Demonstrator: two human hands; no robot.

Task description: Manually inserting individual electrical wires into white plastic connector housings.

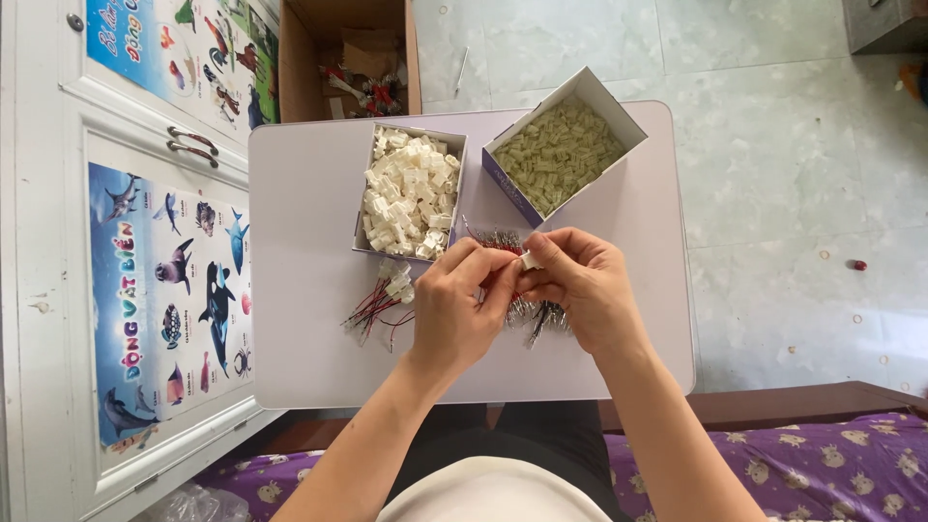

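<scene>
white connector (pixel 530 259) pinched by right hand (pixel 580 290), long axis unclear; left hand (pixel 459 304) at 9 o'clock, fingers grasping wires (pixel 503 242).

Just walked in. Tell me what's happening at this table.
A person seated at a small white table holds a small white plastic connector in the fingers of the right hand, with the left hand pinching wires beside it. A loose bundle of wires lies under the hands. Finished red-wired connectors sit to the left. Behind are a box of white connectors and a box of pale greenish parts.
</scene>
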